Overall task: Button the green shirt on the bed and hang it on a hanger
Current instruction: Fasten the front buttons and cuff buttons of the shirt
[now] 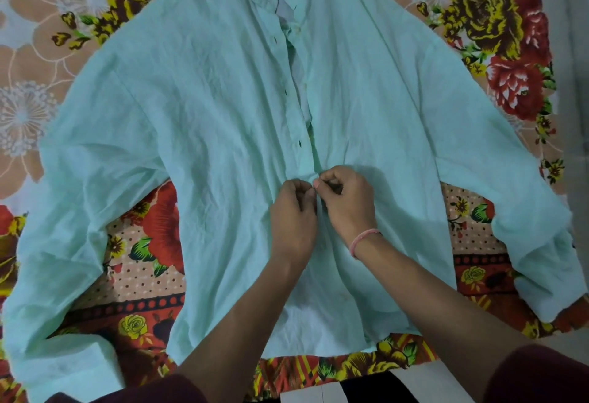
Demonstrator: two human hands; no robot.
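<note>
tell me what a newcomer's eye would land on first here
A pale green shirt spread flat with its sleeves out fills the middle of the view. At its front opening, a little below the middle, the left hand and right hand pinch the fabric edges together, and above them the front gapes unbuttoned. All around lies a loud floral bedsheet in red, yellow and peach.

Dark maroon sleeves [538, 377] above bare forearms [430, 291], a pink thread band [363, 239] at the wrist of the right hand [349, 201]
</note>
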